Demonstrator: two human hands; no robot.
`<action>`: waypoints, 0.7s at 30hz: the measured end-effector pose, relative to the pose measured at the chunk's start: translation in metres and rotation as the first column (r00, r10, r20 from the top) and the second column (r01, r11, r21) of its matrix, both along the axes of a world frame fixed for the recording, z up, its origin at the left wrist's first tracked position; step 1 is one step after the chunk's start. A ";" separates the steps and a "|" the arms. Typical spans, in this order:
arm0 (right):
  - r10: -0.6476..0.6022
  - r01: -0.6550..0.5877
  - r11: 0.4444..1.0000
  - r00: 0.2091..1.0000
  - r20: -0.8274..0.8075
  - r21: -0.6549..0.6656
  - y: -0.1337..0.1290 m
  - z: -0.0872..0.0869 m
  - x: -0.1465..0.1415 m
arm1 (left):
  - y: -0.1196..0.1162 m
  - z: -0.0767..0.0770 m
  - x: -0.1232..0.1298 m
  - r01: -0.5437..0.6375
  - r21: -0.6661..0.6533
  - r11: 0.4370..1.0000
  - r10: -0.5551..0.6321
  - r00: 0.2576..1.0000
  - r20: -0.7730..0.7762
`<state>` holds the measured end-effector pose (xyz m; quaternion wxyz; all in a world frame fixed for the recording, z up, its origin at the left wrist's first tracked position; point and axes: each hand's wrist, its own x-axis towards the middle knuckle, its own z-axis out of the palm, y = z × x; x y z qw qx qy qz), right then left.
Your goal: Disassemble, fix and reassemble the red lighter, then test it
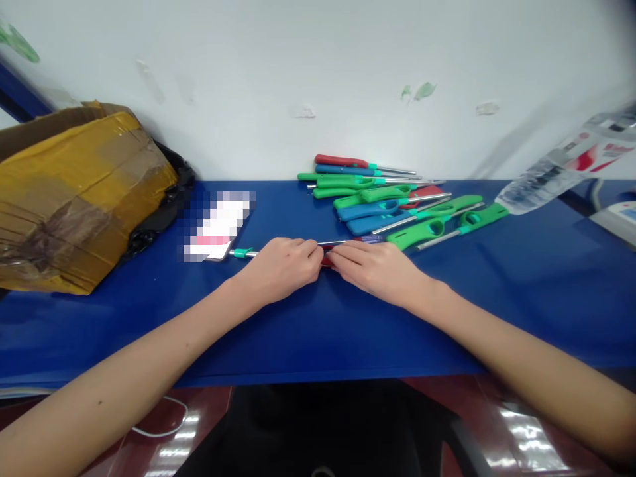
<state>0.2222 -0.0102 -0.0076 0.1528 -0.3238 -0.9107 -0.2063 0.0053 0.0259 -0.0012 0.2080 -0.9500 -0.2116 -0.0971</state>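
My left hand [289, 266] and my right hand [373, 270] meet at the middle of the blue table, fingers closed around a red piece [326, 257] that is mostly hidden. A metal rod with a teal collar [243, 253] sticks out to the left from under my left hand. Behind my fingers lies a thin metal rod with a purplish end [368, 238]. Several green, blue and red long-necked lighters [417, 232] lie in a loose pile beyond my right hand.
A phone [218, 225] with a blurred screen lies left of my hands. A yellow-taped box [79, 199] and black plastic [159, 212] stand farther left. At the right, a clear bottle [556, 165] leans near a white object [616, 218]. A white wall rises behind.
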 end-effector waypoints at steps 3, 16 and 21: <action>0.003 -0.005 0.999 0.999 0.038 0.035 -0.001 0.000 0.000 | 0.002 0.000 -0.001 0.017 -0.016 1.000 -0.017 1.000 0.013; -0.080 0.101 0.993 0.949 0.306 -0.053 -0.007 0.017 -0.022 | 0.003 0.000 -0.002 0.022 -0.120 0.993 -0.016 0.999 0.047; -0.076 0.094 0.993 0.969 0.236 -0.066 -0.007 0.015 -0.018 | 0.004 0.004 -0.002 -0.010 -0.160 0.987 0.015 0.999 0.030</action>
